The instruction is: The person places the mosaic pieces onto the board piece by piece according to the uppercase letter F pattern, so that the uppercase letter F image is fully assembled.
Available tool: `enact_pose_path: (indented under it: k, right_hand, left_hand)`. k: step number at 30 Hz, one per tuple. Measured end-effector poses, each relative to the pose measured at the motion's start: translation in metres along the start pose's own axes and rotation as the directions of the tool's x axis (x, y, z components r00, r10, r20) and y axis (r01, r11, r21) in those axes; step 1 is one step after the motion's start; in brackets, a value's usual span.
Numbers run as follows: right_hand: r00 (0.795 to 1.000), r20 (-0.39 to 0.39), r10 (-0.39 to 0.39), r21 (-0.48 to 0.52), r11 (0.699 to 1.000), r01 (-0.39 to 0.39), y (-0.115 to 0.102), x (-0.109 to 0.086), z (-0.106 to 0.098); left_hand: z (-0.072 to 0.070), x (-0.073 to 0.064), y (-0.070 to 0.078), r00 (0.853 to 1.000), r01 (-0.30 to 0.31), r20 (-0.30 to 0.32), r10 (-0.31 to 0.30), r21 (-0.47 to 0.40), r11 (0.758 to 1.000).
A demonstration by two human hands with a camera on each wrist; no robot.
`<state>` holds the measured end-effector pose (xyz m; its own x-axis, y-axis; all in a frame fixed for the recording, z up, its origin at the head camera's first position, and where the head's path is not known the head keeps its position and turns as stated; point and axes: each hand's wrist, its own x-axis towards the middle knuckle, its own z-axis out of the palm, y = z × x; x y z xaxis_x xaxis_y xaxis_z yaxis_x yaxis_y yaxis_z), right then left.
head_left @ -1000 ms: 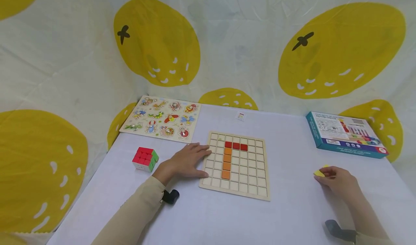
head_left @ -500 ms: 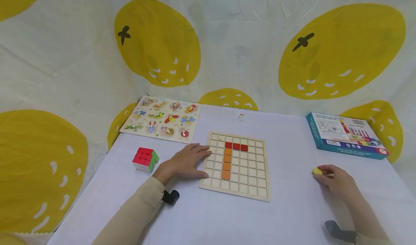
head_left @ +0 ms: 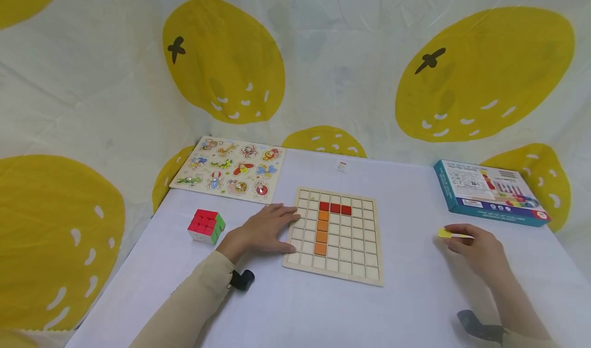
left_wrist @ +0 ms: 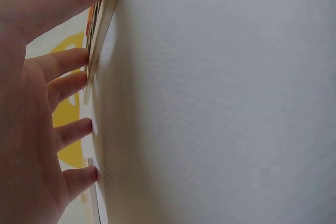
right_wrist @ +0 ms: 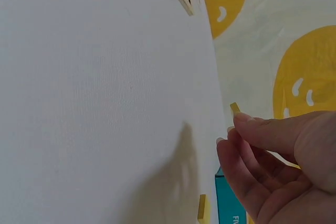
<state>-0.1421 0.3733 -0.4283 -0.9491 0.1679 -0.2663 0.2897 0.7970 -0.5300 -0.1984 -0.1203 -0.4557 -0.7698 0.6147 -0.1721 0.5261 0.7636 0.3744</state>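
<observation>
A wooden grid board [head_left: 347,274] lies mid-table, holding three red tiles [head_left: 335,208] in a row and several orange tiles [head_left: 321,236] in a column beneath the leftmost one. My left hand [head_left: 268,228] rests at the board's left edge, fingers spread, thumb and fingertips on its rim; the left wrist view shows the thumb at the board's side. To the right of the board, my right hand [head_left: 477,245] pinches a small yellow tile [head_left: 444,233] between thumb and fingertips, held above the tabletop. Below that hand, another yellow tile [right_wrist: 203,209] shows in the right wrist view.
A red-topped puzzle cube [head_left: 205,226] stands left of my left hand. Behind it lies an insect picture puzzle [head_left: 231,169]. A teal-edged box [head_left: 491,191] sits at the back right, and a small printed card [head_left: 341,166] behind the board. Patterned cloth [head_left: 337,40] hangs behind the table.
My right hand has raised the pinched yellow tile from the table and shifted slightly left and away from the body. The left hand and the board have stayed put.
</observation>
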Motion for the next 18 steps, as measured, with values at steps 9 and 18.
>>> enact_pose_path:
  k: [9,18]
  right_hand:
    - [0.998,0.037,-0.049,0.020,0.999,0.049,-0.034,-0.001,0.029]
    - [0.987,0.046,-0.156,0.084,0.985,0.152,-0.080,0.000,0.069]
  left_hand:
    - [0.002,0.000,-0.002,1.000,0.008,-0.005,-0.008,0.021,1.000]
    - [0.002,0.000,-0.001,1.000,0.006,-0.002,-0.006,0.009,1.000]
